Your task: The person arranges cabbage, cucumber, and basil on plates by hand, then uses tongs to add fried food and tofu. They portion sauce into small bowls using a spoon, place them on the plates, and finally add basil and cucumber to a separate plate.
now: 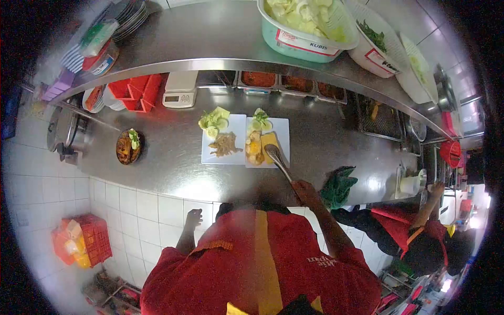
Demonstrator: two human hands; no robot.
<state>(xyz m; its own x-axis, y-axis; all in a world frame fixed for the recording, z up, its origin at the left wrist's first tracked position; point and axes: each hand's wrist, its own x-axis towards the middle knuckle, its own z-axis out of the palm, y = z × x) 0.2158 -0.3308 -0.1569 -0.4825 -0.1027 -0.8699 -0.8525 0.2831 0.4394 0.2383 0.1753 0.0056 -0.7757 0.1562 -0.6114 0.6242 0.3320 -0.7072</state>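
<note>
My right hand is wrapped round the handle of metal tongs. The head of the tongs rests over a yellow slab of food on the right white plate. Beside the slab lie orange-yellow pieces, with green leaves and pale slices above. Touching it on the left is another white plate, bearing shredded brown meat and lettuce with slices. My left hand hangs off the counter's near edge, loosely curled, fingers apart, holding nothing.
A dark bowl of browned food stands left on the steel counter. Behind are a scale, red trays and sauce pans. Overhead, a shelf carries vegetable baskets. A green cloth lies right, near a co-worker's arm.
</note>
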